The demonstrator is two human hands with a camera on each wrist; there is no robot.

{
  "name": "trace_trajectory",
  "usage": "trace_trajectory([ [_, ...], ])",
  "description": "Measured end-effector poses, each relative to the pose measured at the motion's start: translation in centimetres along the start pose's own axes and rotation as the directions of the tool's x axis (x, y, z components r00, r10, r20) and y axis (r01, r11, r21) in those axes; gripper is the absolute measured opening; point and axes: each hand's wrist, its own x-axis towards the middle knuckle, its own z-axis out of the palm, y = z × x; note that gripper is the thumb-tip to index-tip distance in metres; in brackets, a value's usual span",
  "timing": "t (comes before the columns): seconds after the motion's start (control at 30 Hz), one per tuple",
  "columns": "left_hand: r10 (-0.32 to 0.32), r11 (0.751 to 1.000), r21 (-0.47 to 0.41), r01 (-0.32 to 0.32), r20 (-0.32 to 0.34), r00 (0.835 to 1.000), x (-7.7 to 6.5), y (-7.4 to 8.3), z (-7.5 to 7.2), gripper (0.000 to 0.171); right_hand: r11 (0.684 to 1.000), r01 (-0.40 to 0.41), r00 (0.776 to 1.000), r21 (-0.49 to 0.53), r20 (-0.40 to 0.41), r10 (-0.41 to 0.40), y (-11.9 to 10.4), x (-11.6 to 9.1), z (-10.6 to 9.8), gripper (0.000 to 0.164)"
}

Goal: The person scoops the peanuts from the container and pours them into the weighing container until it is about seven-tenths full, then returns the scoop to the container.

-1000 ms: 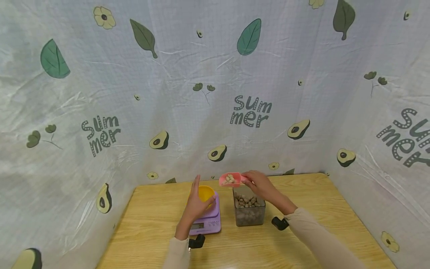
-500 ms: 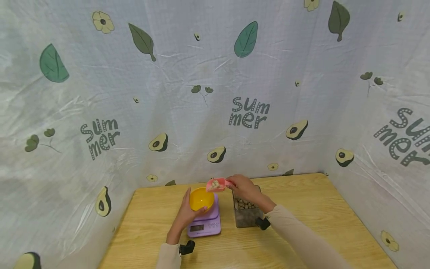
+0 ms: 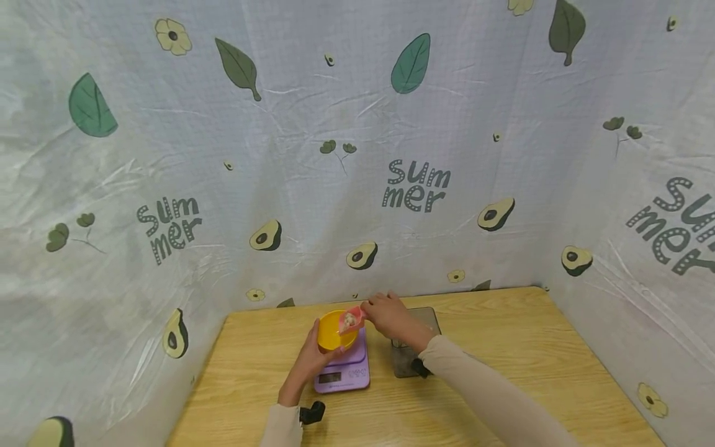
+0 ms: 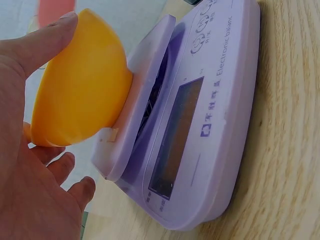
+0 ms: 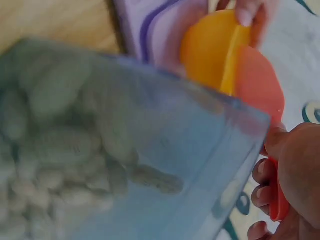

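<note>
Pink scoop (image 5: 257, 82): slanting over the near-right part of the yellow bowl (image 4: 85, 85), carrying peanuts (image 3: 350, 320); I am not managing to tell whether its lip is touching the rim.
Right hand (image 3: 391, 316): closing its fingers around the scoop's handle, leaning across the clear container (image 3: 403, 363).
Left hand (image 3: 313, 357): curving around the bowl's side, thumb lying at the rim, fingers wrapping the far side, so it is gripping the bowl only part-closed.
Yellow bowl: sitting above the platform of the purple scale (image 4: 215, 100), apparently touching it; how much weight is bearing there is not showing.
Purple scale: resting on the counter (image 3: 251, 360) to the left of the container, its display not reading clearly.
Pouring: this is looking like the step in hand, with the scoop just starting to tip.
Next tilt: calling, I am judging, for steepening the scoop while the left hand is steadying the bowl.
Tally: I am counting one scoop, one bowl, one scale, one container, two hands.
Peanuts: a small cluster is lying in the scoop, many are filling the container's lower part; overlap is preventing an exact count.
</note>
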Motion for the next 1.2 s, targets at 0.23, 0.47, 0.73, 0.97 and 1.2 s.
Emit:
trace_trajectory([
  [0.23,-0.004,1.000,-0.010,0.004,0.013,1.000,0.3,0.0,0.2,0.110,0.935,0.129,0.979,-0.330,-0.111,-0.174,-0.4,1.2,-0.7,0.018],
  [0.47,-0.004,1.000,0.023,0.003,0.019,1.000,0.4,0.1,0.2,0.108,0.915,0.117,0.974,-0.387,-0.136,-0.182,0.0,0.9,-2.4,0.023],
  [0.73,0.003,1.000,0.021,-0.003,-0.022,1.000,-0.1,0.4,-0.4,0.112,0.972,0.074,0.968,-0.225,-0.220,-0.125,1.1,-1.3,-2.1,0.022],
  [0.97,0.071,0.997,0.032,-0.068,-0.096,0.993,-0.4,2.2,-1.6,0.106,0.997,-0.040,0.962,-0.059,-0.272,0.023,2.2,-3.4,-1.7,0.016],
  [1.2,0.112,0.993,-0.011,-0.114,-0.115,0.987,-0.8,4.8,-1.4,0.102,0.988,-0.102,0.920,0.119,-0.367,0.139,3.7,-6.0,-1.9,0.021],
])
